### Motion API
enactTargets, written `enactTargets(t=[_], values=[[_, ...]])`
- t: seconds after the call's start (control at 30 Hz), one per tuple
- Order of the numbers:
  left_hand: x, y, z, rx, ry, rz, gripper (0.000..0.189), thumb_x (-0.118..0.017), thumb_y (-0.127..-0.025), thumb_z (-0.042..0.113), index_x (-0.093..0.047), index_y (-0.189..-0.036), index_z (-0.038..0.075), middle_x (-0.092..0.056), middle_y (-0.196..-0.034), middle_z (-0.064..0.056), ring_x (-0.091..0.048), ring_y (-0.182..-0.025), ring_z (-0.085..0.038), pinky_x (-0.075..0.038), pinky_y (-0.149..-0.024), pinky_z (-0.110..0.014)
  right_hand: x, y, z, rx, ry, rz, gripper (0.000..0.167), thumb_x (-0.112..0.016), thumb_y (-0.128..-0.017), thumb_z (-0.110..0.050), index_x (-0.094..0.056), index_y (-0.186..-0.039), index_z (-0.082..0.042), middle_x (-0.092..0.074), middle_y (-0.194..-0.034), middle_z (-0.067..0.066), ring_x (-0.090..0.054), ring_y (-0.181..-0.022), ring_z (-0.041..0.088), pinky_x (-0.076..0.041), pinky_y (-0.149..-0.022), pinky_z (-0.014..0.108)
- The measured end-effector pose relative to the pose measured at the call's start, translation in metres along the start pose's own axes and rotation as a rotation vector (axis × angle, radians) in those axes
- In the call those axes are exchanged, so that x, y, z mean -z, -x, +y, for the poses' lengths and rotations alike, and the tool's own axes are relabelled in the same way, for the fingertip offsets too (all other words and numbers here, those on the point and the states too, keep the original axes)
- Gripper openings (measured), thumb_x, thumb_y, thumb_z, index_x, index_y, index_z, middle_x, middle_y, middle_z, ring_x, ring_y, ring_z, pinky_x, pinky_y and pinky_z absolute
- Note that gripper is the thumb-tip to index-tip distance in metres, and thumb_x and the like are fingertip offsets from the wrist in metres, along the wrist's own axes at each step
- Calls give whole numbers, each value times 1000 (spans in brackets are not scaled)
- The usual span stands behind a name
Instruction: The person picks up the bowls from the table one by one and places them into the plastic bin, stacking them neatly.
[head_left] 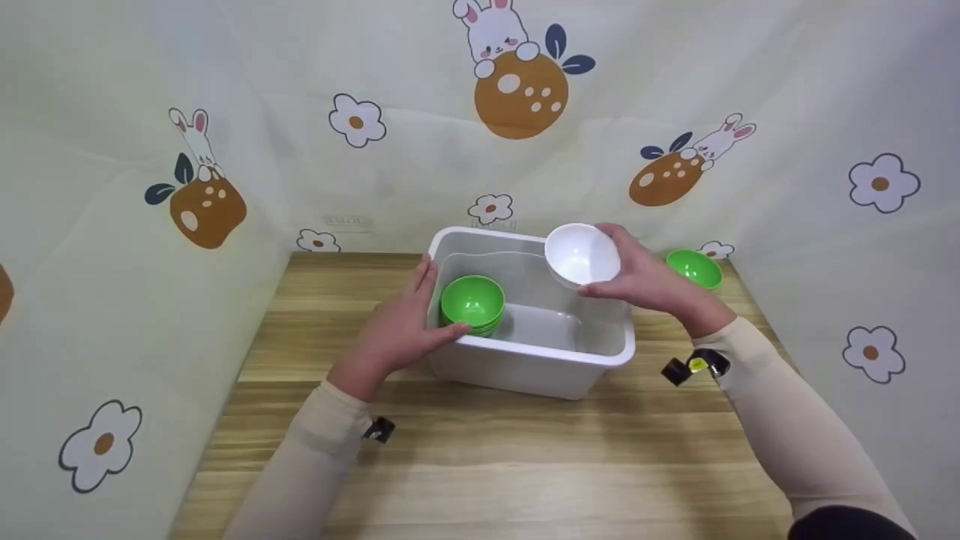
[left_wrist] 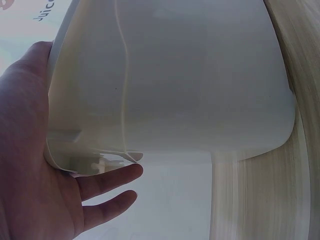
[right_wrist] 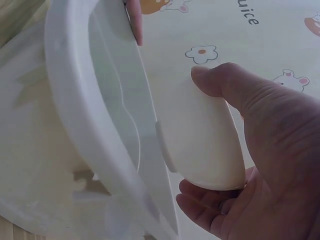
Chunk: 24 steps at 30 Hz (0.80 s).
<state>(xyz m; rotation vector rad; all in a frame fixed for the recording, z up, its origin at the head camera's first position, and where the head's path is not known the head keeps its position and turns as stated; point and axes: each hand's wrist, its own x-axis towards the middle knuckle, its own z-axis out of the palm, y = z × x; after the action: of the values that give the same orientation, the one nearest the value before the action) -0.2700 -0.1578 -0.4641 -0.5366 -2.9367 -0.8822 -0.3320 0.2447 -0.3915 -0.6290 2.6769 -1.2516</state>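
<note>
Toward the far edge of the tabletop point(head_left: 525, 465), roughly midway along, I've got the white bin point(head_left: 525, 373), and both hands are on the job! Up at the bin's right end, the right hand point(head_left: 649, 277) has the white bowl point(head_left: 583, 255), thumb on one side, fingers on the other, clamped firmly on it from the right. From the head camera I'm looking straight into that bowl's hollow; it's held high over the bin, covering a bit of the far rim, and whether it touches the rim, I cannot tell. Across to the near left corner of the bin, and there's the left hand point(head_left: 397, 326): thumb apart from the fingers, fingers stretched out straight against the bin's left side, thumb lying over the near rim. Just inside that corner I spot a stack of green bowls point(head_left: 472, 301), standing right way up against the left end. Over by the far right corner of the tabletop, another green bowl point(head_left: 694, 268) sits well apart, beyond the right forearm. Beige sleeves point(head_left: 795, 427) run up both arms, a small black camera point(head_left: 677, 371) on the right wrist, and behind the far edge hangs pale cloth point(head_left: 405, 60) printed with rabbits, oranges and flowers.
</note>
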Motion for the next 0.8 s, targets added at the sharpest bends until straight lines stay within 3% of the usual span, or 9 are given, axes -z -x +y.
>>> enactTargets(t=[0.3,0.63,0.8], values=[[0,-2,0,-7,-3,-9,132,-63,-90,89,-12,-177,4,-3,-186,-13,-37,-158,-51,-44,-119,-68,-2,-9,-8,0,19,-54,108,-101,-82,-33,-35,-164,-7,-53,-154,18,-56,-135,38,-48,-116,62],[1,-1,0,1,7,-7,132,-63,-89,90,-12,-178,6,-4,-186,-14,-39,-157,-52,-45,-117,-69,-11,-26,-22,-22,93,-116,116,-103,-77,-44,-35,-166,-11,-53,-155,17,-56,-136,36,-47,-117,58],[0,-1,-1,-10,2,-1,130,-66,-91,85,-13,-177,4,-4,-186,-15,-40,-156,-52,-45,-118,-68,-17,-34,-30,-5,86,-151,116,-102,-78,-40,-33,-166,-9,-52,-155,19,-56,-136,36,-46,-117,56]])
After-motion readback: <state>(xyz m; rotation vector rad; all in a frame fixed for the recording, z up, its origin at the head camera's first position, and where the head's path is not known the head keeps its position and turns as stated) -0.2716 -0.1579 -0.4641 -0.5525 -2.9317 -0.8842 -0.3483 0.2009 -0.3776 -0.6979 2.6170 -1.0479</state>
